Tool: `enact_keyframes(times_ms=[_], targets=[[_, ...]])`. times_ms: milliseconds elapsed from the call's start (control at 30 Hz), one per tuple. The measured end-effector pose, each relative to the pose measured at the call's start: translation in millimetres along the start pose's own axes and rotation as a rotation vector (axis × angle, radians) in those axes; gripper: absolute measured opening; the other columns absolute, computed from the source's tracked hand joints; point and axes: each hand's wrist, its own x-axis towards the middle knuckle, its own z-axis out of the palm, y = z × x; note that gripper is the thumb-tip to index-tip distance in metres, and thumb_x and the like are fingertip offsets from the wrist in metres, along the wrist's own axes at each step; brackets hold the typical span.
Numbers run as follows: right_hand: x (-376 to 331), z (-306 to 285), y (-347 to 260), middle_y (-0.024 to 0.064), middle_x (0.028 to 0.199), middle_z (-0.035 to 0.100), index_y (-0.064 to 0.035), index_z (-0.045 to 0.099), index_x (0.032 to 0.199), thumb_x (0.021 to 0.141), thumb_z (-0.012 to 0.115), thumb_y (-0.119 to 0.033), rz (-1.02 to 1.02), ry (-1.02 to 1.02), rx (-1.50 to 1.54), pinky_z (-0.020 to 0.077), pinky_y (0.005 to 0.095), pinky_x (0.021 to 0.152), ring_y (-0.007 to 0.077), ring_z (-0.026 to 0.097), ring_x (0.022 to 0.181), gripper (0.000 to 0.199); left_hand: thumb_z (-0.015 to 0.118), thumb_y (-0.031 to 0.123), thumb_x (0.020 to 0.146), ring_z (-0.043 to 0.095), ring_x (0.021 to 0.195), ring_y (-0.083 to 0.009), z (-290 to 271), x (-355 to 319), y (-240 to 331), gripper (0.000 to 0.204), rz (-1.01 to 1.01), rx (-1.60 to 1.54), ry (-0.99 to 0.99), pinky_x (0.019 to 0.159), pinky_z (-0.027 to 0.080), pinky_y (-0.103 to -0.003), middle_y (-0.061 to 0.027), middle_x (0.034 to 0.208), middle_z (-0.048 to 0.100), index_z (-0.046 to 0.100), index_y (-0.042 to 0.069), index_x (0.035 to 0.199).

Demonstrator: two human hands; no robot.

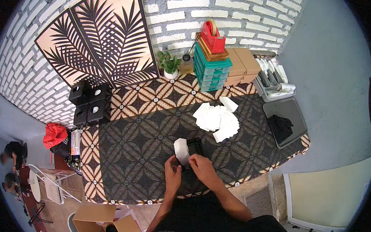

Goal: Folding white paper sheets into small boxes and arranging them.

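Note:
Near the front middle of the patterned table, my left hand [173,170] is closed on the lower left side of a white paper piece [181,150] with an angled outline. At the paper's lower right edge, the fingers of my right hand [201,164] are bent together and appear to pinch it. Just behind my right hand sits a small black box or tray [195,146], partly covered by the paper and the hand. A loose pile of white paper pieces [215,119] lies farther back to the right.
Black boxes [92,105] are stacked at the back left. A green drawer unit [212,72] carries a red tape dispenser [213,41], with brown cartons [240,64] beside it. A grey tray [285,110] holds black material at the right. An open cardboard box [92,221] stands below left.

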Motion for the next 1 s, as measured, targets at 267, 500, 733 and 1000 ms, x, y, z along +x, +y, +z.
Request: enact_keyframes(times_ms=[267,500,733,1000], targets=[[17.9,49.6,34.1,0.0194,0.093,0.066,-0.0002,0.065,0.096,0.089,0.056,-0.018,-0.044,-0.163,-0.281,0.0508,0.0468,0.075,0.0378,0.064,0.087,0.021,0.055,-0.003,0.088,0.053,0.1,-0.0195,1.8,1.8,5.7,0.047,-0.036,-0.012,-0.048,0.087,0.046,-0.033,-0.013,0.121,0.052,0.043,0.002,0.133],[12.0,27.7,21.9,0.0239,0.089,0.064,0.0026,0.065,0.093,0.089,0.057,-0.022,-0.096,-0.06,-0.237,0.051,0.047,0.076,0.0392,0.064,0.085,0.026,0.055,-0.003,0.088,0.054,0.106,-0.022,-2.4,0.4,2.7,0.046,-0.003,0.046,-0.039,0.089,0.045,-0.033,-0.0147,0.122,0.051,0.043,0.001,0.132],[13.3,29.2,16.3,0.0229,0.084,0.065,0.002,0.065,0.09,0.091,0.056,-0.027,0.04,-0.251,-0.393,0.0515,0.0487,0.072,0.0399,0.064,0.082,0.031,0.054,0.0,0.091,0.055,0.103,-0.0207,-4.0,3.1,-4.1,0.045,0.006,0.05,-0.078,0.086,0.049,-0.032,-0.0147,0.123,0.051,0.042,0.002,0.133],[12.8,27.9,17.6,0.0208,0.084,0.067,0.0005,0.066,0.087,0.091,0.055,-0.026,0.03,-0.178,-0.29,0.0521,0.0494,0.072,0.0398,0.065,0.078,0.029,0.054,0.001,0.091,0.055,0.094,-0.0188,-1.8,4.3,-15.0,0.045,0.025,0.022,-0.058,0.079,0.051,-0.03,-0.0124,0.117,0.052,0.041,0.002,0.133]])
